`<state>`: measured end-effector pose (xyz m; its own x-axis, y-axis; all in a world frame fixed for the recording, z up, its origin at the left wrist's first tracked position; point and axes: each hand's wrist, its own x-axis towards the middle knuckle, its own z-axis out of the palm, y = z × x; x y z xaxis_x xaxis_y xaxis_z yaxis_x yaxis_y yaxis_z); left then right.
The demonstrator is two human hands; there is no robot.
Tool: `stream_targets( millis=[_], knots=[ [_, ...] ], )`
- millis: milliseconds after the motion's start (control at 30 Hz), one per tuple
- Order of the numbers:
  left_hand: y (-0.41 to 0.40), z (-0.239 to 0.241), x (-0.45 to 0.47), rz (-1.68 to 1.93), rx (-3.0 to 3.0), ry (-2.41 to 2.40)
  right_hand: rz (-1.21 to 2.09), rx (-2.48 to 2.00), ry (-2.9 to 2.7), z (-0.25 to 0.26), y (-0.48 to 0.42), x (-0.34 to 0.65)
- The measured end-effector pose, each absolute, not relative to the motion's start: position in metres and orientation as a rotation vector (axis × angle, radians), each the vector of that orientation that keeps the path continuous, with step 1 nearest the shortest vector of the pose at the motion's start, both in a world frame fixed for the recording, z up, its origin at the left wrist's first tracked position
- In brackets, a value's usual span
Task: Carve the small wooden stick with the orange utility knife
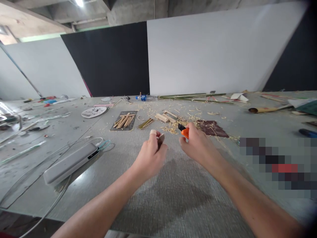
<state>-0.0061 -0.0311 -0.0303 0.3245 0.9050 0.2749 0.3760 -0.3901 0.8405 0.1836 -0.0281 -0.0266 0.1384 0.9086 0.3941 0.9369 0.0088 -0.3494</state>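
Near the middle of the table, my left hand (151,153) is closed on a thin flat brown piece (160,140), held on edge between thumb and fingers; its material is unclear. A pale wrap covers one fingertip. My right hand (198,143) grips an orange and black utility knife (184,131) whose black end points up and left. The two hands are apart, and the knife does not touch the brown piece. Just beyond them lie pale shavings (170,128) and several light wooden pieces (162,117). A short bamboo strip (145,123) rests to their left.
A bundle of sticks (123,121) lies on a dark mat (133,115). On the left is a grey power bank (71,163) with cables. Farther back are a white palette (94,111), a plastic bottle (141,98) and long green stalks (188,96). A dark red cloth (215,129) lies right.
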Motion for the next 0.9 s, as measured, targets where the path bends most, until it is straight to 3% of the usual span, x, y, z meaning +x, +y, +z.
stream_targets(
  millis=[200, 500, 900],
  knots=[
    [-0.028, -0.035, -0.007, 1.093, 1.692, 0.991, 0.007, -1.700, -1.757, -0.026, -0.025, 0.185],
    [-0.025, -0.034, -0.006, 1.102, 1.644, 0.905, 0.386, -1.357, -1.615, -0.035, -0.019, 0.178],
    [-0.022, -0.036, -0.004, 1.069, 1.567, 0.807, 0.618, -1.436, -1.511, -0.052, -0.010, 0.170]
  ],
)
